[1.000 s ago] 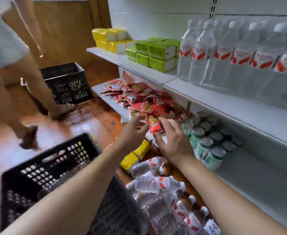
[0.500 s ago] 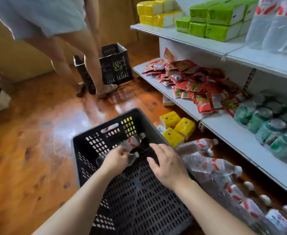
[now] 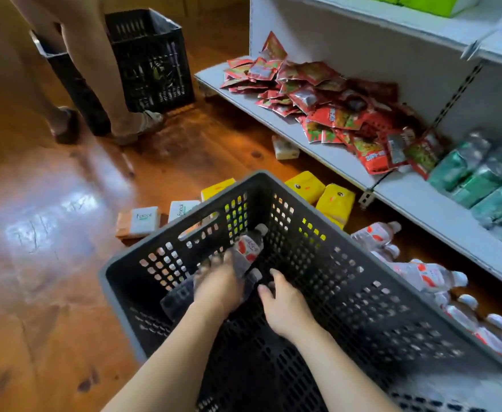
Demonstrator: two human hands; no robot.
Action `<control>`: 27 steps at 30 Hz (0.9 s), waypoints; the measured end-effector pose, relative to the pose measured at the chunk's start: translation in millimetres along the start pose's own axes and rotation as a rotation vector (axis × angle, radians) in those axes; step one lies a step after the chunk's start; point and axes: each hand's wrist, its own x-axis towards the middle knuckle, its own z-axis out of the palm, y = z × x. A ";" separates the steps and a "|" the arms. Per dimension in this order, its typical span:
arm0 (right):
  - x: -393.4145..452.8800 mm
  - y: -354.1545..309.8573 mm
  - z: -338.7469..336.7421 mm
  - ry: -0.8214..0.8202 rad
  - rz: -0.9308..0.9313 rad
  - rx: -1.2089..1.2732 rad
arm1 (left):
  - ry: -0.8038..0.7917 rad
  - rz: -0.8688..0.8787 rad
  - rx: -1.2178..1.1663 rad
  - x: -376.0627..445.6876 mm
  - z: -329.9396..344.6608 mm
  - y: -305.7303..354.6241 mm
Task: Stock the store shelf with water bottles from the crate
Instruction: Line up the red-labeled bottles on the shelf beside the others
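Both hands now down inside crate point(image 3: 347, 233), off the snack shelf; left hand point(image 3: 218, 288) closing on 1 bottle point(image 3: 248, 246) at far wall, right hand point(image 3: 285, 304) loose, empty; restocking resumes

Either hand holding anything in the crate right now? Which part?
Left hand grips a water bottle by its lower body, cap end free. Right hand holds nothing, fingers loosely spread inside the crate.

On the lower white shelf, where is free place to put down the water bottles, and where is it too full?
The lower shelf has a bare strip along its front edge, widest between the red snack packets and the green-labelled bottles. The back is crowded by both. The floor under it is filled with lying water bottles and yellow packs.
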 end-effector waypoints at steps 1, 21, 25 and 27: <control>4.5 0.4 4.4 0.002 0.041 0.053 | -0.019 -0.018 0.042 6.3 2.8 -0.3; -60.3 -47.1 -131.4 0.201 -0.223 0.323 | 0.305 0.217 -0.799 -107.4 -72.9 88.1; -88.5 -64.5 -183.5 0.303 -0.220 0.314 | 0.315 0.405 -0.877 -114.4 -105.8 127.3; -103.2 -69.5 -208.1 0.366 -0.222 0.288 | 0.314 0.499 -0.877 -122.4 -122.2 148.8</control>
